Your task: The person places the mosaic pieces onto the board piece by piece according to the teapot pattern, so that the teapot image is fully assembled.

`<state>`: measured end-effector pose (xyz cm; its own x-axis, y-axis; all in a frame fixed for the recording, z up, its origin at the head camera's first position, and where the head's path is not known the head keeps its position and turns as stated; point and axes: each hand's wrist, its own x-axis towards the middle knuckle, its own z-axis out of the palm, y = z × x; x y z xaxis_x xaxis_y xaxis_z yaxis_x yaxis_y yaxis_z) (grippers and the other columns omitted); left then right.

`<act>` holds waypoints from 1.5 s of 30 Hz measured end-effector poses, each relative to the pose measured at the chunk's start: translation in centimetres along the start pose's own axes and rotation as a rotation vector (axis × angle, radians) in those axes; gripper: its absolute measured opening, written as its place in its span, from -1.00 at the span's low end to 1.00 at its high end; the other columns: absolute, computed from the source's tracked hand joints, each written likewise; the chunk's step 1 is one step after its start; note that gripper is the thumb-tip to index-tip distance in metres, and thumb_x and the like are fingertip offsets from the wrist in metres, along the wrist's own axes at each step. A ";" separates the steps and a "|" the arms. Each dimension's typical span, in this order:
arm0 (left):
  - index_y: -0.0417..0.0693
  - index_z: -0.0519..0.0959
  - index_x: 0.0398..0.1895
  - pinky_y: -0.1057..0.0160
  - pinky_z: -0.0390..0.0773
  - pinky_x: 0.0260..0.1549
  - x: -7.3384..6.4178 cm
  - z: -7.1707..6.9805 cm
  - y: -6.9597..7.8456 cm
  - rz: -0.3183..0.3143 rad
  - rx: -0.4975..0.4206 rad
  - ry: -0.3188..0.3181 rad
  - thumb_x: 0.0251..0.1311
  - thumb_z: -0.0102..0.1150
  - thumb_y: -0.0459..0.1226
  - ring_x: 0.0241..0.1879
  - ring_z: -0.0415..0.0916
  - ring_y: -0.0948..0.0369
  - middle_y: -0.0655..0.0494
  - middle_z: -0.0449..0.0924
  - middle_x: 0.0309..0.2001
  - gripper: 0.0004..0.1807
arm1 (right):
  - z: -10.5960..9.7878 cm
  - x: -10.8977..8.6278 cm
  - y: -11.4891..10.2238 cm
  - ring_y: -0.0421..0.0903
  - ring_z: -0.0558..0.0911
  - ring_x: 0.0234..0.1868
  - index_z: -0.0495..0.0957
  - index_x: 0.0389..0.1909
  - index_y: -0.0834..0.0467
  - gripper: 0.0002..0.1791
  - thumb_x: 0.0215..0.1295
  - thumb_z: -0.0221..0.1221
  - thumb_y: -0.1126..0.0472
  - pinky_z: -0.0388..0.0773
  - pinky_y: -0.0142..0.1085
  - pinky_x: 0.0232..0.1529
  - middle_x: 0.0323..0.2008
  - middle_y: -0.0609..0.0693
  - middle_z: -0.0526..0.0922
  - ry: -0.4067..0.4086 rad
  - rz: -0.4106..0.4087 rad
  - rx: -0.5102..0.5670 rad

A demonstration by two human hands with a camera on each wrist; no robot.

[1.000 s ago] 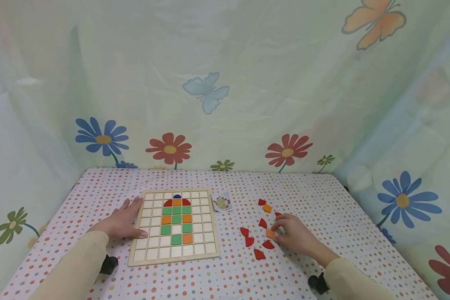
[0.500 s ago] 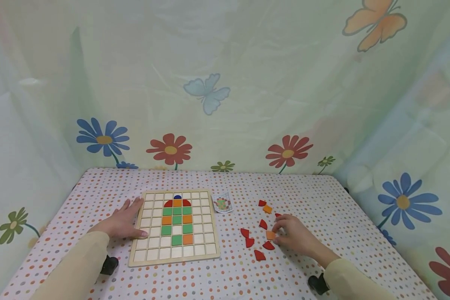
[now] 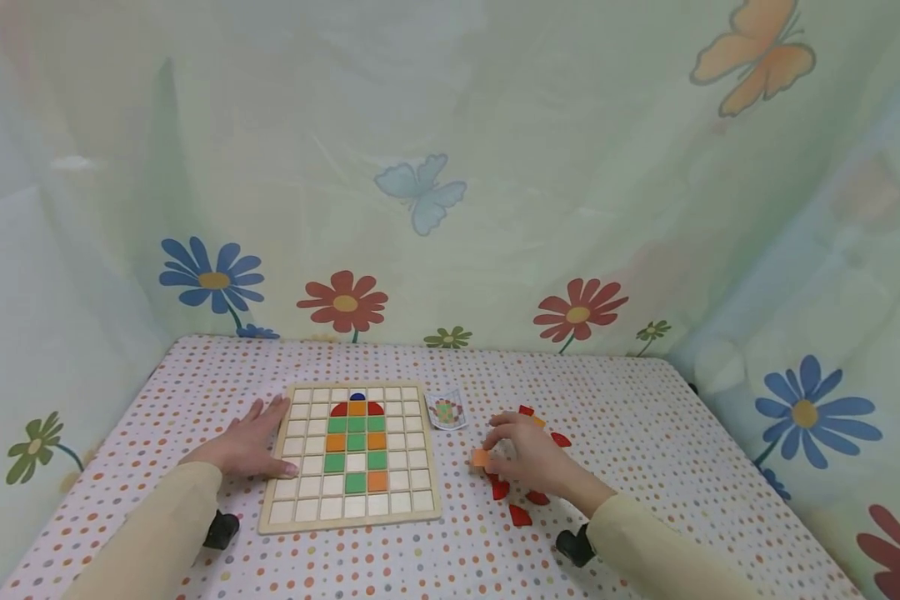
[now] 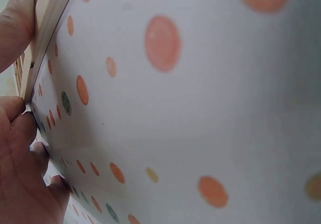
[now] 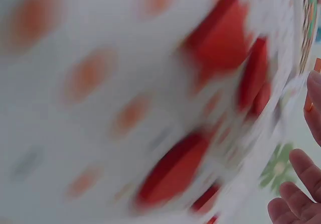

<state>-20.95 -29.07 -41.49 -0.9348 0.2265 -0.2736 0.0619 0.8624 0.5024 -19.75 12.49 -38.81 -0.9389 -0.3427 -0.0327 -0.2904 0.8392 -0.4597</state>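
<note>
My left hand (image 3: 243,442) lies at the left edge of a wooden grid board (image 3: 351,523), its thumb over the frame and its fingers spread along the side. In the left wrist view the thumb (image 4: 15,28) presses against the board's rim. Green, orange, red and blue pieces fill part of the grid. My right hand (image 3: 528,454) pinches an orange square tile (image 3: 481,458) between thumb and fingers, above the table right of the board. The tile's edge (image 5: 317,66) shows by the fingertips in the right wrist view.
Under and around my right hand lie several red quarter-circle pieces (image 3: 521,516), plus another orange tile (image 3: 539,422), partly hidden. A small picture card (image 3: 446,410) sits against the board's right edge. Flowered cloth hangs behind the dotted tablecloth (image 3: 450,567).
My right hand has moved left toward the board, carrying the orange tile from among the red pieces. My left hand stays at the board's edge.
</note>
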 end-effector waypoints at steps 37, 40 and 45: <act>-0.38 -0.11 0.61 -0.41 -0.20 0.53 0.1 0.2 0.2 -0.036 -0.015 -0.008 0.05 0.54 -0.01 0.59 -0.38 -0.38 -0.41 -0.23 0.62 0.29 | 8.9 5.9 -14.5 -0.09 0.52 0.28 0.76 -0.33 -0.08 -0.81 0.16 0.48 -0.06 0.53 -0.28 0.29 0.20 -0.06 0.64 -0.120 -0.354 -0.326; -0.38 -0.11 0.61 -0.41 -0.20 0.53 0.0 0.1 0.3 -0.036 -0.022 -0.008 0.05 0.54 -0.01 0.59 -0.38 -0.38 -0.41 -0.23 0.61 0.29 | 9.0 5.9 -14.7 -0.08 0.52 0.26 0.75 -0.35 -0.08 -0.80 0.15 0.49 -0.08 0.54 -0.27 0.27 0.19 -0.05 0.64 -0.119 -0.343 -0.328; -0.39 -0.11 0.60 -0.42 -0.20 0.53 -0.1 -0.1 0.4 -0.034 -0.021 -0.006 0.04 0.55 -0.02 0.59 -0.37 -0.39 -0.43 -0.23 0.61 0.29 | 9.2 5.6 -15.1 -0.04 0.51 0.25 0.75 -0.37 -0.04 -0.80 0.14 0.50 -0.05 0.55 -0.20 0.26 0.18 -0.01 0.63 -0.118 -0.322 -0.313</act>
<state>-20.84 -28.85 -41.18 -0.9342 0.1998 -0.2957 0.0226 0.8601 0.5097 -18.98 -5.97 -40.18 -0.7695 -0.6372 -0.0415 -0.6225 0.7631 -0.1739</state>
